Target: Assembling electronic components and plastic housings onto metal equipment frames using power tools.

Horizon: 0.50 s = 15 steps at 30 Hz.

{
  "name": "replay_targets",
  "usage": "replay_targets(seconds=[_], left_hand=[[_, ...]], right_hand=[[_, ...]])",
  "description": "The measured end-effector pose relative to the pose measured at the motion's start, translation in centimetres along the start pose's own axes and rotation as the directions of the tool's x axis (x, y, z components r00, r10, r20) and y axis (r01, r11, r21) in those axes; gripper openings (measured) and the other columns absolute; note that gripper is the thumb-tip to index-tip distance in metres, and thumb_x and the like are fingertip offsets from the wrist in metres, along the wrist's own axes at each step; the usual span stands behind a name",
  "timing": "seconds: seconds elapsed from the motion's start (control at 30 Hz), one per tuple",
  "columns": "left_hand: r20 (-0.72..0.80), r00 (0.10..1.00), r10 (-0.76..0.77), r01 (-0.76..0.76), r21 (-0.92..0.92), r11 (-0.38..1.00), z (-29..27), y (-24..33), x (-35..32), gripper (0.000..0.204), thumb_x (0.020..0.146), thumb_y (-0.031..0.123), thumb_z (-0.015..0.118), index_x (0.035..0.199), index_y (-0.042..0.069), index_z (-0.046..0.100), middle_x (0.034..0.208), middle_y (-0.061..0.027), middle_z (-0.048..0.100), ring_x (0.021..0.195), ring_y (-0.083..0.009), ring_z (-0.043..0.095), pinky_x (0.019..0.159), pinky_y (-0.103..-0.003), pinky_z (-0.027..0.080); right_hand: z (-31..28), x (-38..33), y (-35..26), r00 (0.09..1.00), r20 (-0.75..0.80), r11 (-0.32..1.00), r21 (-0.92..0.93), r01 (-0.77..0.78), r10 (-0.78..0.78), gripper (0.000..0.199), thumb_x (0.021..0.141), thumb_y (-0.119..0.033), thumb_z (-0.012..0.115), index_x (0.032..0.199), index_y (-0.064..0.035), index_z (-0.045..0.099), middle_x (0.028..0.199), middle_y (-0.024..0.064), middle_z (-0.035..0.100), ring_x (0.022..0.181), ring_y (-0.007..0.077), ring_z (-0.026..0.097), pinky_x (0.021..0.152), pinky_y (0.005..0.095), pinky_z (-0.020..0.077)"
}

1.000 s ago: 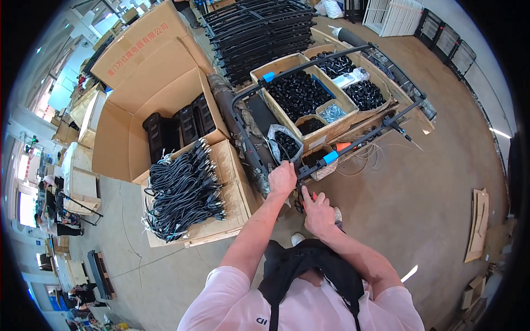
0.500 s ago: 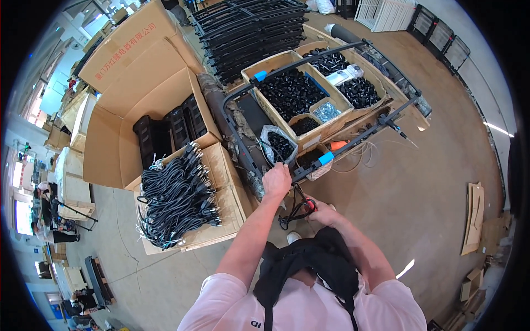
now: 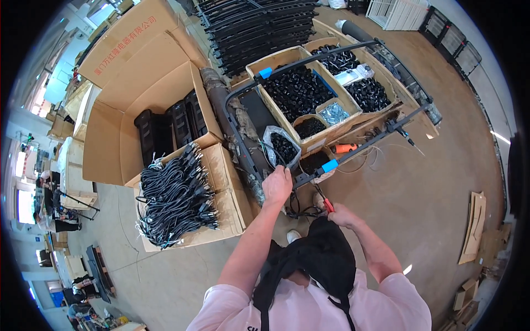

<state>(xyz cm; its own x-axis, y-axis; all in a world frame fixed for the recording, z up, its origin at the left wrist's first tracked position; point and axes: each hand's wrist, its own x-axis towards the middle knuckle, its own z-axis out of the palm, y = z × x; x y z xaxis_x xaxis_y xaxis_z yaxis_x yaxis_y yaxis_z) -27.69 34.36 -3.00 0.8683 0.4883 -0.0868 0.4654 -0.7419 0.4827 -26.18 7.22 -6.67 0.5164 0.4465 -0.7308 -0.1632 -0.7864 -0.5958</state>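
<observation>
The left hand is closed around the black frame, steadying it. Just right of the frame's near corner, the right hand grips a red-handled tool, near dangling cables.

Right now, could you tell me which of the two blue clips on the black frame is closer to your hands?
The lower blue clip, just beyond the right hand; the other clip sits up at the frame's far corner.
</observation>
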Motion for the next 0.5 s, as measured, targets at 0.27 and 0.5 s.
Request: replay_targets(seconds=[0.27,0.5], left_hand=[[-0.191,0.965,0.179,-0.219,-0.211,0.953,-1.0,-0.5,-1.4,0.026,0.1,0.026,0.061,0.12,0.01,0.067,0.113,-0.0145,0.072,0.096,-0.036,0.071,0.079,-0.045,0.058],[-0.073,0.997,-0.003,-0.009,-0.163,0.987,-1.9,-0.3,-1.3,0.027,0.101,0.027,0.061,0.115,0.006,0.07,0.1,-0.0159,0.073,0.095,-0.0365,0.07,0.08,-0.044,0.057]], right_hand=[[3.1,14.5,0.8,0.978,0.014,0.918,-0.345,0.198,-0.206,0.062,0.081,-0.032,0.076,0.132,-0.003,0.057,0.116,0.0266,0.071,0.113,0.0411,0.067,0.097,0.0486,0.0533],[8.2,19.8,1.9,0.949,0.311,0.946,0.319,-0.058,-0.046,0.035,0.084,-0.029,0.084,0.106,-0.0034,0.074,0.084,0.0084,0.072,0.073,0.0276,0.066,0.071,0.0426,0.0552]])
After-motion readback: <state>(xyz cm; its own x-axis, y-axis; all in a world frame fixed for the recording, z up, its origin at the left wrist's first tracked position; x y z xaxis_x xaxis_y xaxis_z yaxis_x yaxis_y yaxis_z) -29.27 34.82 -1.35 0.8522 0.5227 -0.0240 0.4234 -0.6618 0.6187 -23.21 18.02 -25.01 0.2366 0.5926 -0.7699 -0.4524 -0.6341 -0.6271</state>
